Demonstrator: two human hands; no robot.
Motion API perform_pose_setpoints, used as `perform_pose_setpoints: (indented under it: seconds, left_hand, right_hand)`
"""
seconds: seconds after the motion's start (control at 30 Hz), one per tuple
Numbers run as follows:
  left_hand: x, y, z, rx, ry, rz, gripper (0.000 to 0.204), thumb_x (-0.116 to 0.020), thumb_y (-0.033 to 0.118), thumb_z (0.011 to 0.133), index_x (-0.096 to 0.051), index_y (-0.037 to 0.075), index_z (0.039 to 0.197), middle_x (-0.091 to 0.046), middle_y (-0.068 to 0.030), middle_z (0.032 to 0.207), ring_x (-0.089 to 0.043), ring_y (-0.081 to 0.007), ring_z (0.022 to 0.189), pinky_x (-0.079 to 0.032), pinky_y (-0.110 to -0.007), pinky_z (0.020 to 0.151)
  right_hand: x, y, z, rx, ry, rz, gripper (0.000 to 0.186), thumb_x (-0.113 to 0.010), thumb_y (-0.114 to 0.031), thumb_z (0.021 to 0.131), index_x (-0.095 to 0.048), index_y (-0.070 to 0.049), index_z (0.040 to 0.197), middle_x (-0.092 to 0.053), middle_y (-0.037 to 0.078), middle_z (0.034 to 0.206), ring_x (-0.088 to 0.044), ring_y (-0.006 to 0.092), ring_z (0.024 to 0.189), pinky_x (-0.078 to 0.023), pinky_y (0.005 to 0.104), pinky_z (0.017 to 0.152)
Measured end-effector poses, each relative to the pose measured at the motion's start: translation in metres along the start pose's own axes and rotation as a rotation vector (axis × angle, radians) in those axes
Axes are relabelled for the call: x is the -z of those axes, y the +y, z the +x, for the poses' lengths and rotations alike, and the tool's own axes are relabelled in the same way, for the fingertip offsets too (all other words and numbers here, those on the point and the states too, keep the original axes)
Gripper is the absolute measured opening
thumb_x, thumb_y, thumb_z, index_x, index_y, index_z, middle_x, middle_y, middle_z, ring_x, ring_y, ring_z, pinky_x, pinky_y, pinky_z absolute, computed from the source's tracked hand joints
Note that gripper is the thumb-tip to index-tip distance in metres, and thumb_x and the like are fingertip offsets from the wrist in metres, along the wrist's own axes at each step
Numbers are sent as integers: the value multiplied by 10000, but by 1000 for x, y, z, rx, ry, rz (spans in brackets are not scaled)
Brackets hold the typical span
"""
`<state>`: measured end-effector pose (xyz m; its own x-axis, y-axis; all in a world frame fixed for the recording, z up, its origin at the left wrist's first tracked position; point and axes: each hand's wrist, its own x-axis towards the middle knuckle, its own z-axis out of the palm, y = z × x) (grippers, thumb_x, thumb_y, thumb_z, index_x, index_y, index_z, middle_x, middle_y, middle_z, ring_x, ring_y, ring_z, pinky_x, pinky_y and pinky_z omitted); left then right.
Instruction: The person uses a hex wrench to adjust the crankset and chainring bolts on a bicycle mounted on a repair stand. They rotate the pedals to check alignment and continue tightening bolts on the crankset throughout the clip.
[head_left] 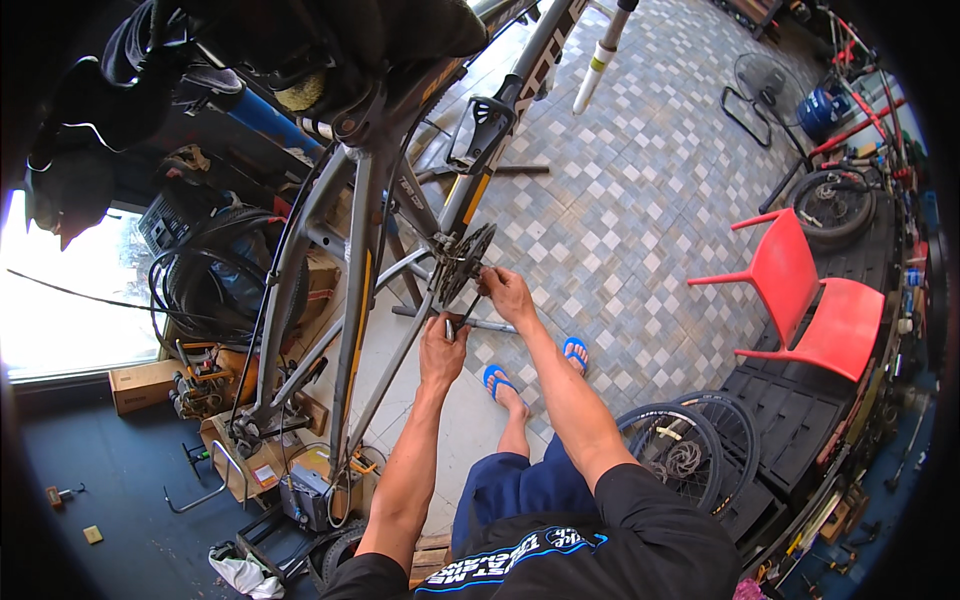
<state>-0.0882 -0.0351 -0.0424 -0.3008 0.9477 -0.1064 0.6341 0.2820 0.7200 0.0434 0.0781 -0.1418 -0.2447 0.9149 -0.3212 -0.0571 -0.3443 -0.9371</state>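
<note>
A grey bicycle frame (352, 245) with yellow stripes hangs before me, without wheels. At its bottom bracket is a dark chainring (463, 255). My right hand (505, 298) is closed at the lower edge of the chainring, fingertips pinched around a small dark part I cannot make out. My left hand (440, 350), lower and to the left, is closed on a short silvery piece (450, 330), possibly a tool, at the lower end of a slim black bar (470, 310) that slants between both hands.
A red chair (785, 280) and loose wheels (670, 460) are at the right, a fan (760, 80) at upper right. Tires (210, 250), a cardboard box (140, 385) and parts crowd the left. The stand's tubes (495, 323) cross the tiled floor (620, 190) behind my hands.
</note>
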Motion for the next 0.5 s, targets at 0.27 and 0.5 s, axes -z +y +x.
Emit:
perform_pose_setpoints:
  seconds: [0.27,0.5]
  left_hand:
    - [1,-3,0,-23,5,19,183,-747,176,889,-661,55,996,-660,-175,950,-637,-413,936,-493,-500,799]
    - [-4,-2,-1,-15,12,35,184,-741,176,893,-645,48,985,-664,-178,948,-642,-425,927,-498,-508,798]
  right_hand:
    - [-1,-12,-4,-15,-57,-22,484,-557,-450,1043,-704,-8,908,-724,53,816,-649,137,703,-507,284,622]
    - [-3,-10,-14,148,71,-111,299,-682,-318,998,-661,-20,1000,-687,24,812,-600,90,729,-470,258,635]
